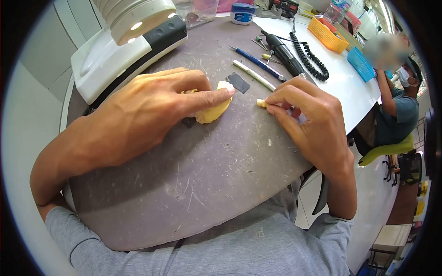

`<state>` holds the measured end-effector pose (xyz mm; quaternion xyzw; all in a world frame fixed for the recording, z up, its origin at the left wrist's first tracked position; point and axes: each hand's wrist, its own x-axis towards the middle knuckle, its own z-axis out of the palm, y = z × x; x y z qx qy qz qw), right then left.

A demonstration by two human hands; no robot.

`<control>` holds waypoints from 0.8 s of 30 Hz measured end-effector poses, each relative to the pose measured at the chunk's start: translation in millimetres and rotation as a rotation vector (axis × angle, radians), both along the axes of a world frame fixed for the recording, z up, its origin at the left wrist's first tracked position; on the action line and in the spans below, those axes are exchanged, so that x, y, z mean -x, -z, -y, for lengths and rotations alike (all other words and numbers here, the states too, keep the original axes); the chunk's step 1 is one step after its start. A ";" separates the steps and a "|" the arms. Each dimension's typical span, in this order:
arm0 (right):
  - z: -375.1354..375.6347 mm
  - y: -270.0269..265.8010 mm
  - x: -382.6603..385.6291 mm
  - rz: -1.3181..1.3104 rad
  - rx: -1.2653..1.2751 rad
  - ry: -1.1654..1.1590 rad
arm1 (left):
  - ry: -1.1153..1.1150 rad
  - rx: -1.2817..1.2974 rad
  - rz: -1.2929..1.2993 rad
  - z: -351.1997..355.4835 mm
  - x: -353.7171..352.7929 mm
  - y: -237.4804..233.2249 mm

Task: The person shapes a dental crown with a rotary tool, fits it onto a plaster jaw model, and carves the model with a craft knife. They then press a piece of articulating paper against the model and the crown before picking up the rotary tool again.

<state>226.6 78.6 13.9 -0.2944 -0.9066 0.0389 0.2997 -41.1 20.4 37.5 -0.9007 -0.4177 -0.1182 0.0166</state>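
My left hand (152, 106) lies across the mat with its thumb pressed on a pale yellow, plaster-like piece (214, 112). Fingers hide much of that piece, so its full shape does not show. To the right, my right hand (317, 119) pinches a small cream-coloured knobbly piece (261, 103) between thumb and fingertips. Its end sticks out towards the yellow piece, with a gap between the two. A dark grey flat scrap (238, 83) rests just beyond my left thumb. Beside it are a whitish stick (254, 76) and a blue pen-like tool (258, 63).
A white lamp or machine (124, 55) stands at the back left. At the back are a blue-lidded jar (242, 14), a black handpiece (283, 53) with a coiled cord (313, 57), a yellow basket (327, 34) and a blue basket (360, 64). Another person (398, 108) sits at right.
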 end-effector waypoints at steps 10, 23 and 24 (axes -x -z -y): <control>-1.2 -1.5 0.9 0.050 0.029 0.061 | 0.002 -0.109 0.009 -2.7 2.4 -2.3; 10.7 -8.2 14.5 -0.653 0.603 -0.084 | -0.047 0.502 0.825 -4.6 -0.9 -1.9; 11.3 -7.2 17.1 -0.691 0.668 -0.138 | -0.011 0.613 1.024 -2.0 -3.9 1.6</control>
